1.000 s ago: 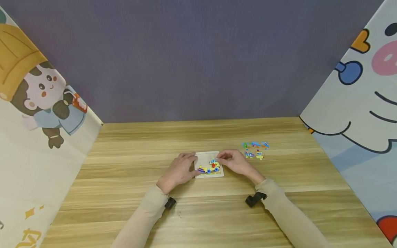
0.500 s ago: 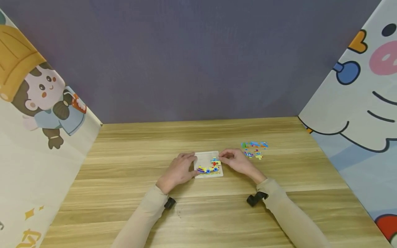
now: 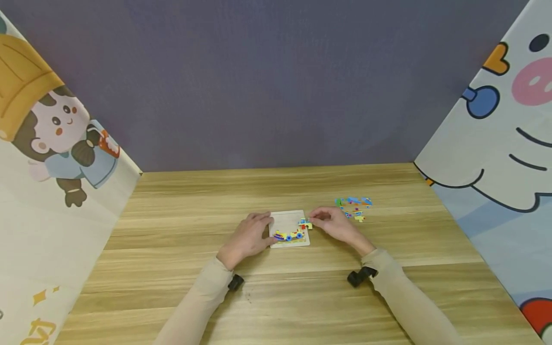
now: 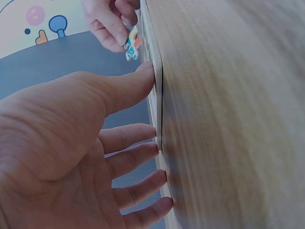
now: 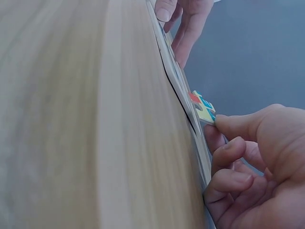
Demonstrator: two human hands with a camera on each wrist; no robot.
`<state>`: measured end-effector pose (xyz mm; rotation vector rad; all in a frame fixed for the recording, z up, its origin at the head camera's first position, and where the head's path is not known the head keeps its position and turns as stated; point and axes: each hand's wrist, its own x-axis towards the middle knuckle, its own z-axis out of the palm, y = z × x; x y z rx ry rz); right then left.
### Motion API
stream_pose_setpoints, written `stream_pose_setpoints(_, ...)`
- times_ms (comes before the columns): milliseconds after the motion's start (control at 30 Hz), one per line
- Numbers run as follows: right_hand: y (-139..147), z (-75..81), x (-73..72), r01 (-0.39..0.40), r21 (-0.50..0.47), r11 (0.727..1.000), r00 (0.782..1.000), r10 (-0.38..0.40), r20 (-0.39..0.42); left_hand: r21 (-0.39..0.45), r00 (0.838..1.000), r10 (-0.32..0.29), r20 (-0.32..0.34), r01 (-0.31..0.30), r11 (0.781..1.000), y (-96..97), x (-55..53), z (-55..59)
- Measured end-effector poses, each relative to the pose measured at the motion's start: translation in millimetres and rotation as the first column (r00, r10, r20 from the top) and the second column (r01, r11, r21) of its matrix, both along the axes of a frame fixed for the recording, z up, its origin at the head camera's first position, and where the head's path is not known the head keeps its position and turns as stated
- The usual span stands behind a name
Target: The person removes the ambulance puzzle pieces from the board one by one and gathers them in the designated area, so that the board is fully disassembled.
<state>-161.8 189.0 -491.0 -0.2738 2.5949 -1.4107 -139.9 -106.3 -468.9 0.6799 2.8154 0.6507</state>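
The wooden table [image 3: 276,292] lies under both hands and is smooth enough, I'd judge, for the board to skate if pushed sideways. To the left of the pinch, the left hand [image 3: 247,237] has its fingers fairly straight and spread, touching the board's left edge without wrapping round it; too light a touch there could let the board swing. The right hand [image 3: 334,226] has thumb and forefinger closed to a narrow pinch. The puzzle board [image 3: 284,220] is just left of that pinch; the loose pieces [image 3: 353,201] lie beyond the hand, to its right, where a careless knuckle might scatter them. Below and left of the fingertips, the fitted pieces [image 3: 289,236] could be knocked out by pressing down misaligned. The held piece [image 5: 205,113] is gripped by one edge over the board's right rim, so it could twist or slip; whether it touches the rim, I cannot tell.
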Motion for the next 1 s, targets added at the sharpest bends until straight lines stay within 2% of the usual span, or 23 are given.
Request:
stream_pose_setpoints(133,3.1,-0.3,0.7,0.023,0.022,1.000,1.000,-0.023,0.017,-0.002,1.000,0.000,-0.005,0.000,1.000,0.1,0.3,0.0)
stream_pose_setpoints(333,9.5,-0.8,1.9,0.030,0.036,0.999,1.000,-0.029,-0.003,-0.004,1.000,-0.004,-0.007,0.004,1.000,0.0,0.5,0.4)
stream_pose_setpoints(733,21.0,0.8,2.4,0.039,0.026,0.999,0.999,-0.038,-0.015,0.004,1.000,-0.003,-0.005,0.003,1.000,-0.3,0.7,2.2)
stream_pose_setpoints(1000,32.7,0.7,1.1,0.057,0.034,0.998,0.997,-0.055,-0.060,0.001,1.000,-0.005,-0.001,0.005,1.000,-0.7,1.0,1.4)
